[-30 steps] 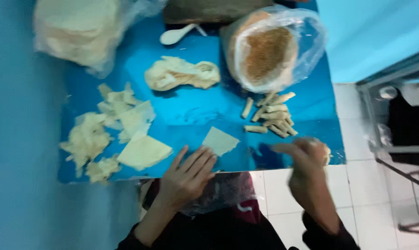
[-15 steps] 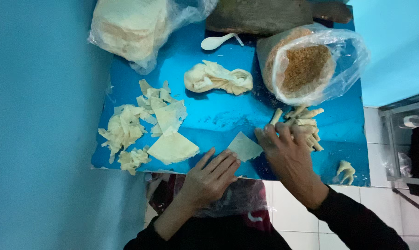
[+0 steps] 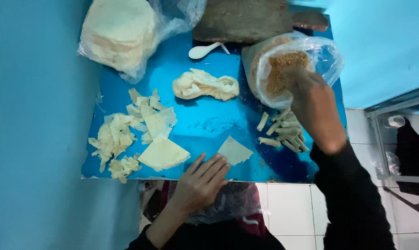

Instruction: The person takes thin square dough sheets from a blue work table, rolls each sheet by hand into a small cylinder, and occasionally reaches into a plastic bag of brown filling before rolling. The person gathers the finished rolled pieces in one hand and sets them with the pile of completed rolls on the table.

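My left hand (image 3: 201, 179) lies flat, fingers apart, at the near edge of the blue table (image 3: 205, 122), its fingertips touching a small pale triangular wrapper (image 3: 234, 150). My right hand (image 3: 311, 104) reaches into a clear plastic bag of brown crumbly filling (image 3: 283, 71) at the back right; its fingers are inside the bag and I cannot see whether they grip anything. Just below that hand lies a pile of several rolled pale sticks (image 3: 283, 132).
A heap of cut wrapper pieces (image 3: 135, 134) lies at the left, a crumpled dough sheet (image 3: 205, 84) in the middle, a white spoon (image 3: 202, 50) behind it. A big bag of stacked wrappers (image 3: 121, 32) and a dark board (image 3: 244, 18) stand at the back. White floor tiles lie beyond the table's near edge.
My right hand has moved from the table's near edge, past the rolled sticks, up into the bag of filling. My left hand stays on the triangular wrapper.
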{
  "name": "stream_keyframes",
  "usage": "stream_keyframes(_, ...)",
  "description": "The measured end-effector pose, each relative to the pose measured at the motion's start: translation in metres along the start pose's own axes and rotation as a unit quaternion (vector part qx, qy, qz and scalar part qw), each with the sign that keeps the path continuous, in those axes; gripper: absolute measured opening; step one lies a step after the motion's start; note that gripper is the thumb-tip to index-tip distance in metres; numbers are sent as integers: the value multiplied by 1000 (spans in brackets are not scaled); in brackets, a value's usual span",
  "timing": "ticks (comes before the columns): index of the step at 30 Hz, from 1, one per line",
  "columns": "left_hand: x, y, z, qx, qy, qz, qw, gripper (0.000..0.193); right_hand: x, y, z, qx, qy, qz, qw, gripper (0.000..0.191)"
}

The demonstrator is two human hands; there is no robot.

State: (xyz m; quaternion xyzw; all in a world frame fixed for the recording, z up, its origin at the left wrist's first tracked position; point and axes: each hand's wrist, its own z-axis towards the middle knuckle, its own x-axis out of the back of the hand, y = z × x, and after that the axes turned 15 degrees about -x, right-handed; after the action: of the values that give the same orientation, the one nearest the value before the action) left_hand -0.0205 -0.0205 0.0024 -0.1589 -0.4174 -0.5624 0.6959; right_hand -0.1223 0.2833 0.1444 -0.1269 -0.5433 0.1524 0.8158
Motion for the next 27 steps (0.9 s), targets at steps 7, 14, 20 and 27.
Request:
stream_keyframes(7, 2, -2, 2, 3, 1, -9, 1000, 42, -61, 13, 42, -33, -8, -25, 999, 54)
stream_keyframes(14, 15, 4, 6, 102, 98, -54, 988, 26, -77, 24, 40, 41, -6, -118, 992, 43)
stream_keyframes(20, 22, 5, 22, 221, 136, -50, 964, 22, -23, 1, 39, 51, 9, -93, 994, 50)
stream_keyframes(27, 16, 3, 36, 229, 110, -52, 966, 16, -29, -63, -44, -93, -258, 200, 941, 33)
